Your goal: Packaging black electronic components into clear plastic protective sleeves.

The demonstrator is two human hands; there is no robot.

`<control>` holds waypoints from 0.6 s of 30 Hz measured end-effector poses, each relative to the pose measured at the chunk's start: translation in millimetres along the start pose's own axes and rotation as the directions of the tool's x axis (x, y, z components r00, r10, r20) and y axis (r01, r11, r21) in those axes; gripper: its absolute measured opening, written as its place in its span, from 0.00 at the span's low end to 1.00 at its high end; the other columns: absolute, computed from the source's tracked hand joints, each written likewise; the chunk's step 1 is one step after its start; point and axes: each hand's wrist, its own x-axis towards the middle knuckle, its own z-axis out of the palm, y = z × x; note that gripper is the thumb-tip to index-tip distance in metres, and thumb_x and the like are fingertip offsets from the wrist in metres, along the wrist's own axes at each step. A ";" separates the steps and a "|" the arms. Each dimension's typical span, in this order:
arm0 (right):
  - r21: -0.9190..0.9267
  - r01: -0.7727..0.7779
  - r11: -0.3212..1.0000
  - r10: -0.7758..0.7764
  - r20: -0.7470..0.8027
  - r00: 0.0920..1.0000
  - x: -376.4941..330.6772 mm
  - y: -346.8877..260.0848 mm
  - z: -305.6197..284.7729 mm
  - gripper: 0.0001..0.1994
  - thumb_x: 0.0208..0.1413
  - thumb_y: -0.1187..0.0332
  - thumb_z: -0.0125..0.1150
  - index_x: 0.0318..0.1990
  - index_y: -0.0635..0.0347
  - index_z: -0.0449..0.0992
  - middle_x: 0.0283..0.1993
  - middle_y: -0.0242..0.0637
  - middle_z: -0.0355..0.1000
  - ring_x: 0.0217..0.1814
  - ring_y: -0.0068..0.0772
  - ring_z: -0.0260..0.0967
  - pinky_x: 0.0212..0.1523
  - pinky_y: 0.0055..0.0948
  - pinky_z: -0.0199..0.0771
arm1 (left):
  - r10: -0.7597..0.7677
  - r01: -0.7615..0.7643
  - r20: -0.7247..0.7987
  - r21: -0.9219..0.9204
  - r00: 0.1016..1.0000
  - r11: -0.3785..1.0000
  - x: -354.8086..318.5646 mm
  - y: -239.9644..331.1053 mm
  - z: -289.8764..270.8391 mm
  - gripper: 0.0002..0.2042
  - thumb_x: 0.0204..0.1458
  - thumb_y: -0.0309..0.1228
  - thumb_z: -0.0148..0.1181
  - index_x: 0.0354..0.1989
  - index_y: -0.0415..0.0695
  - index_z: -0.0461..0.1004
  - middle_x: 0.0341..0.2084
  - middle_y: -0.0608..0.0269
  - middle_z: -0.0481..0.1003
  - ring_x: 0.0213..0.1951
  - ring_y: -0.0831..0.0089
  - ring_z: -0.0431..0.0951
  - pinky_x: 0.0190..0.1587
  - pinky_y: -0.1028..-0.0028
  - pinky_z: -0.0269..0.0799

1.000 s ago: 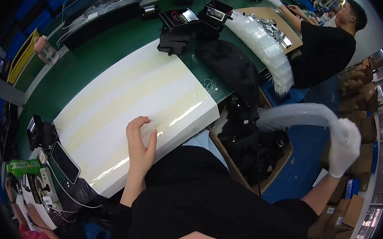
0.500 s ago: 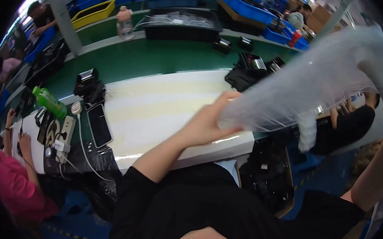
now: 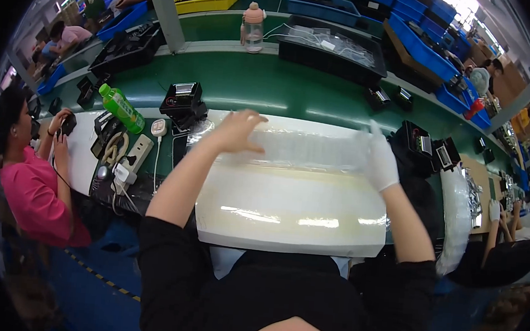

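Observation:
A long clear plastic bag [image 3: 306,150] stretches flat across the far part of the white work mat [image 3: 286,207]. My bare left hand [image 3: 235,129] grips its left end. At the right end, my right hand [image 3: 379,157], in a white glove, grips the bag. Both forearms in black sleeves reach forward over the mat. What is inside the bag is too blurred to tell.
A black device [image 3: 183,100], a green bottle [image 3: 122,108] and a power strip [image 3: 130,158] lie left of the mat. More black devices [image 3: 425,150] sit to the right beside a plastic-wrapped stack [image 3: 457,212]. A person in pink [image 3: 25,171] sits at left. A pink bottle [image 3: 253,27] and black tray [image 3: 334,43] stand behind.
My view swung from the right side back to the bench. The clear bag, lifted from beside the cardboard box by my right hand, now lies stretched over the mat between both hands.

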 end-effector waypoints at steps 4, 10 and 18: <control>-0.377 0.292 0.879 -0.258 0.140 0.956 -5.9 -43.3 30.0 0.31 0.50 0.62 0.61 0.63 0.59 0.64 0.54 0.47 0.71 0.56 0.55 0.66 0.59 0.46 0.62 | -0.040 0.040 0.061 0.012 0.997 0.999 -26.0 9.9 32.2 0.33 0.49 0.42 0.68 0.64 0.48 0.65 0.65 0.57 0.63 0.67 0.53 0.59 0.72 0.57 0.48; -0.122 0.353 0.928 -0.313 0.261 0.913 -12.0 -28.5 66.9 0.30 0.51 0.56 0.62 0.62 0.55 0.67 0.64 0.47 0.63 0.66 0.54 0.58 0.66 0.45 0.54 | 0.053 -0.055 -0.107 -0.017 0.993 0.998 -34.5 9.4 50.8 0.31 0.52 0.46 0.63 0.64 0.49 0.64 0.64 0.57 0.64 0.69 0.55 0.57 0.72 0.54 0.44; -0.052 0.373 0.926 -0.344 0.284 0.895 -0.1 -31.7 39.2 0.26 0.53 0.55 0.62 0.58 0.55 0.72 0.59 0.45 0.70 0.63 0.47 0.64 0.64 0.41 0.59 | 0.103 0.015 -0.369 0.303 0.924 0.953 -41.0 43.5 26.9 0.18 0.56 0.38 0.58 0.54 0.48 0.71 0.52 0.66 0.76 0.50 0.67 0.79 0.50 0.71 0.75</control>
